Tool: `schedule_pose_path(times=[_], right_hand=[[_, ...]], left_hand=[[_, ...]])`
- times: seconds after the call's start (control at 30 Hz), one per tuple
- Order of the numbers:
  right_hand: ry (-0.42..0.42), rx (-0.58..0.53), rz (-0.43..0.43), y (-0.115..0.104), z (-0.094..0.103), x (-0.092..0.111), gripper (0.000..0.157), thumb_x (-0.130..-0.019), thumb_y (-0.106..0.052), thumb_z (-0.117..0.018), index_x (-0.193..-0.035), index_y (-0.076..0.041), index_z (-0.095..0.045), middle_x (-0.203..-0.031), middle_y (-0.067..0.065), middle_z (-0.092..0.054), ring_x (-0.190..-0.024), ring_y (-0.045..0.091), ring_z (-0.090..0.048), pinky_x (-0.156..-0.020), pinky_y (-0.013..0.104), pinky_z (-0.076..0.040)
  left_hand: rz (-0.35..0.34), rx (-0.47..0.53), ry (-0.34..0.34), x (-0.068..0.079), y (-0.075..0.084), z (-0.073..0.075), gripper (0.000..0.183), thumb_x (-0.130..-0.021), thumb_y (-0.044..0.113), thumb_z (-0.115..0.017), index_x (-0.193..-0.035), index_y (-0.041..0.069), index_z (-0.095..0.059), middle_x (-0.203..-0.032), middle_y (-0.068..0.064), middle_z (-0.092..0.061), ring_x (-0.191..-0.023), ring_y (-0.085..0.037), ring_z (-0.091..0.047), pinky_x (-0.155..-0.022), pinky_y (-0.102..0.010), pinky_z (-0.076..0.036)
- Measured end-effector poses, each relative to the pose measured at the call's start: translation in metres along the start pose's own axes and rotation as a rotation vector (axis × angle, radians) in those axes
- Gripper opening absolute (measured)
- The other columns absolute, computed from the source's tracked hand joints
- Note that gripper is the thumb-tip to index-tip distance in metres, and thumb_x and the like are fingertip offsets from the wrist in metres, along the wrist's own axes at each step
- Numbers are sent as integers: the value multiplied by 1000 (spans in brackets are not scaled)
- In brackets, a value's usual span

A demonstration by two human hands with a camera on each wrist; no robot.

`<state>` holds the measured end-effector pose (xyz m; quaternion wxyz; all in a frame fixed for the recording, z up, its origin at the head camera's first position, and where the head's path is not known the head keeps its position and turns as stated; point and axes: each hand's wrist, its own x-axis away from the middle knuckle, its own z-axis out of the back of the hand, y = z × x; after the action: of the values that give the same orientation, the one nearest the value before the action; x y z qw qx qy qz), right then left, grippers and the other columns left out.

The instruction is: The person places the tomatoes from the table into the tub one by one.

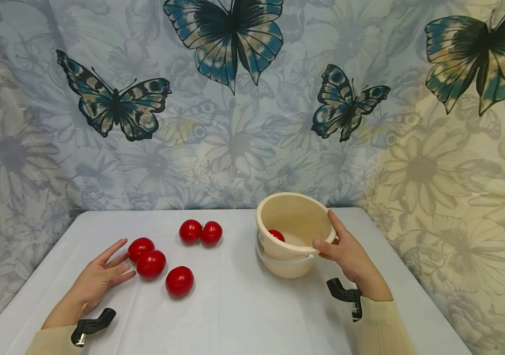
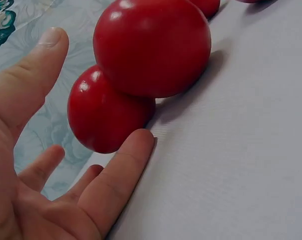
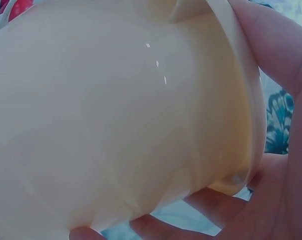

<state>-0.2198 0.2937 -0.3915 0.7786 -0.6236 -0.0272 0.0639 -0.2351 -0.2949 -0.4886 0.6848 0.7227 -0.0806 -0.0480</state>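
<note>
My left hand [image 1: 101, 278] is spread with fingers extended just left of a pair of shiny red tomatoes [image 1: 151, 264]. In the left wrist view, the index fingertip overlaps the lower tomato [image 2: 108, 112]; whether it touches cannot be told. My right hand [image 1: 352, 256] grips the right side of a cream bucket [image 1: 289, 270], its thumb by the rim and its other fingers round the wall. The bucket tilts toward me, and one tomato [image 1: 276, 235] shows inside it, partly hidden by the rim. The bucket wall [image 3: 105, 110] fills most of the right wrist view.
A single tomato [image 1: 179, 282] lies right of the left pair, nearer me. Two more tomatoes [image 1: 211, 233] sit side by side farther back. A white cloth [image 1: 234, 315] covers the table, and a butterfly-patterned curtain [image 1: 234, 162] hangs behind it.
</note>
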Motion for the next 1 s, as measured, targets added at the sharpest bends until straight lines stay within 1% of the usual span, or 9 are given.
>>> schedule_pose_path(times=[0.2,0.3,0.37,0.43,0.47,0.63,0.8,0.9,1.0], right_hand=[[3,-11,2,-3,-1,2,101,-94,-20,-72,-161,-20,4,-163,21,-2,-135,46,-36,-97,54,-47],[5,-13,2,-3,-2,2,100,-94,-19,-72,-161,-20,3,-163,21,-2,-135,45,-37,-96,53,-48],[7,-13,3,-3,-2,2,100,-94,-19,-72,-161,-20,3,-163,21,-3,-134,45,-37,-96,54,-48],[7,-11,1,-3,-2,2,100,-94,-20,-72,-161,-20,3,-163,21,-3,-134,45,-37,-97,54,-48],[7,-11,1,-3,-1,2,101,-94,-20,-72,-161,-20,3,-163,21,-3,-135,46,-37,-97,54,-48],[6,-8,1,-3,-2,2,101,-94,-21,-72,-161,-19,3,-163,22,-2,-134,46,-38,-97,55,-47],[4,0,0,-1,-2,2,101,-94,-22,-72,-161,-20,3,-163,22,-3,-133,46,-40,-97,56,-47],[6,0,1,-2,-2,2,101,-94,-23,-73,-161,-20,3,-162,22,-3,-133,46,-40,-96,56,-47],[7,-3,4,-2,-2,2,101,-94,-22,-73,-161,-20,2,-163,22,-3,-133,46,-39,-96,57,-47]], left_hand=[[-20,2,-24,-5,-2,4,84,-96,1,-64,-161,12,-11,-162,-26,5,-145,-48,-6,-90,-48,-53],[-34,-2,-48,-8,-3,5,81,-97,0,-62,-161,11,-12,-160,-30,-1,-144,-29,-27,-90,-49,-53],[-44,-2,-58,-10,-3,5,79,-98,0,-61,-160,11,-14,-159,-33,-3,-132,-13,-44,-89,-50,-53],[-45,-2,-63,-13,-3,5,78,-98,2,-61,-160,11,-15,-158,-33,-5,-116,1,-52,-88,-51,-53],[-46,-1,-65,-14,-3,5,78,-98,3,-61,-160,11,-15,-158,-33,-6,-111,4,-53,-88,-52,-53],[-47,-14,-65,-20,-4,3,75,-99,5,-62,-160,10,-18,-157,-32,-8,-108,2,-58,-86,-49,-55],[-49,-58,-43,-23,-6,0,71,-99,7,-63,-158,7,-24,-151,-20,-25,-107,-4,-61,-85,-42,-57],[-42,-114,-15,-23,-5,-2,69,-98,12,-65,-155,3,-28,-150,-17,-30,-108,-4,-58,-87,-36,-57],[-22,-182,15,-23,-2,-5,70,-97,19,-67,-154,3,-31,-153,-21,-27,-116,-11,-50,-89,-31,-55]])
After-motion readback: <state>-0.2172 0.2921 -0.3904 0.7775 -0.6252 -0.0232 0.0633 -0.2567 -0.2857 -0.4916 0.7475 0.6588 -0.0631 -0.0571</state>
